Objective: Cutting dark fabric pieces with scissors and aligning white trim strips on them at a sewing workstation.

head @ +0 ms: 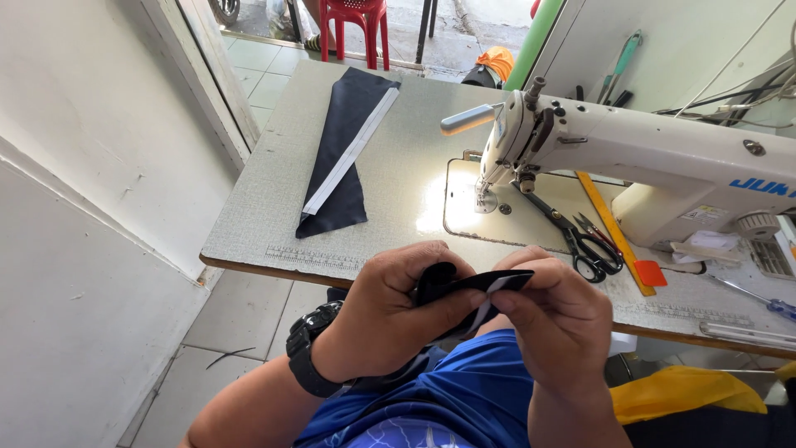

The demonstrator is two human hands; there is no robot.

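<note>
My left hand (385,307) and my right hand (557,319) both pinch a small piece of black fabric with a white stripe (473,282), held in front of my lap near the table's front edge. A black watch (308,348) sits on my left wrist. On the sewing table (249,241) lies a long strip of dark fabric with a white band (344,149), far left of the white sewing machine (630,158).
Black scissors (584,245), an orange ruler (613,228) and a screwdriver (759,297) lie right of the needle plate. A white wall stands at left. A red plastic stool (356,25) stands beyond the table. Yellow cloth (684,390) lies at my right.
</note>
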